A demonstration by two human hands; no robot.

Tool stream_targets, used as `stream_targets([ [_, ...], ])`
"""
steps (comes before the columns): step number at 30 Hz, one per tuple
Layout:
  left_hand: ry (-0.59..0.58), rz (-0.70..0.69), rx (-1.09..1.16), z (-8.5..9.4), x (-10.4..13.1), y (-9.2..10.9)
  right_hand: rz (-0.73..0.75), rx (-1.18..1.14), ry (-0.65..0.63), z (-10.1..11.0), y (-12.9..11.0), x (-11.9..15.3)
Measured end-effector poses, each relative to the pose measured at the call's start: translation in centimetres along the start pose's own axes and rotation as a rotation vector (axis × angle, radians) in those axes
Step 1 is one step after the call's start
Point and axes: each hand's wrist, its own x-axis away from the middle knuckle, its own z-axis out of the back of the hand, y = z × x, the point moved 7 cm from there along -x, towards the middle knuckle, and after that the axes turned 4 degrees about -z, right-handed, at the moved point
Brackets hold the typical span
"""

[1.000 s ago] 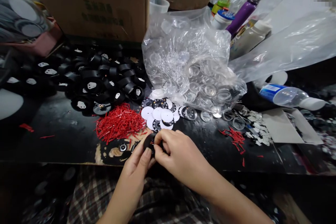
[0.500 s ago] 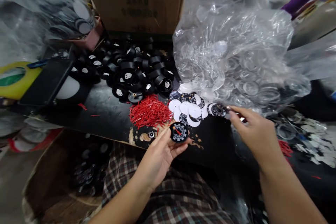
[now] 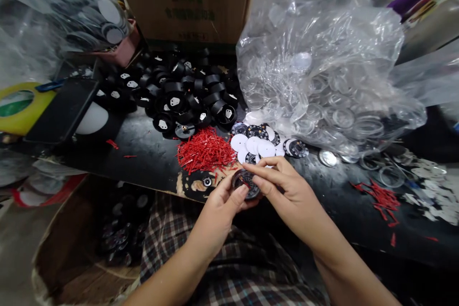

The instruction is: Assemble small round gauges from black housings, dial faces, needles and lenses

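Observation:
My left hand [image 3: 224, 201] grips a small round dial gauge [image 3: 247, 182] with a black face, white markings and a red needle, its thumb across the near side. My right hand [image 3: 283, 186] has come in from the right, its thumb and fingertips pinching at the gauge's rim. A greyish, see-through round cover [image 3: 235, 178] seems to lie over the dial; the fingers partly hide it. Just beyond the hands are loose white and black dial discs [image 3: 266, 147] and a heap of red needles [image 3: 205, 150].
Black round housings [image 3: 174, 100] are piled at the back left, before a cardboard box [image 3: 186, 5]. A plastic bag of clear covers [image 3: 333, 91] fills the back right. More red needles [image 3: 382, 198] and white pieces [image 3: 430, 186] lie right. A bin [image 3: 64, 244] stands below left.
My right hand has moved left from beside the dial discs to the gauge, where a see-through cover now appears over the face. My left hand has stayed nearly in place, its thumb now over the gauge.

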Motion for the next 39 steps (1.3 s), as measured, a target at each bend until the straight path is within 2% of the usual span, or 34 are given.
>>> stream_targets([
  [8,-0.012,0.103,0.043,-0.1,0.4,-0.4,-0.073,-0.06,-0.057,-0.1,0.4,-0.2],
  [13,-0.023,-0.012,-0.103,0.1,0.3,0.1,-0.048,-0.042,-0.085,-0.6,0.1,-0.3],
  [17,-0.118,-0.118,-0.354,-0.7,0.7,0.7,-0.065,0.173,0.024,-0.6,-0.2,-0.6],
  [21,-0.183,-0.174,-0.463,-1.2,1.2,1.2,0.073,0.306,0.14,-0.8,-1.4,-0.8],
  [24,-0.162,-0.221,-0.509,-0.6,1.4,1.7,0.073,0.204,0.128,-1.1,-1.5,-1.2],
  [28,-0.121,-0.217,-0.554,0.4,1.6,2.0,0.023,0.034,-0.035,-2.3,-1.0,-1.8],
  [30,-0.142,-0.199,-0.568,0.3,1.7,2.0,0.052,0.07,0.0,-2.3,-1.1,-1.7],
  [32,-0.149,-0.207,-0.606,-0.2,1.9,2.0,0.105,0.132,0.094,-2.0,-1.5,-1.5],
  [35,-0.11,-0.242,-0.664,-0.4,2.2,2.4,0.178,0.153,0.186,-1.8,-2.2,-1.2],
  [39,-0.063,-0.246,-0.613,0.6,2.2,2.8,0.218,0.149,0.138,-2.2,-3.0,-1.6],
])
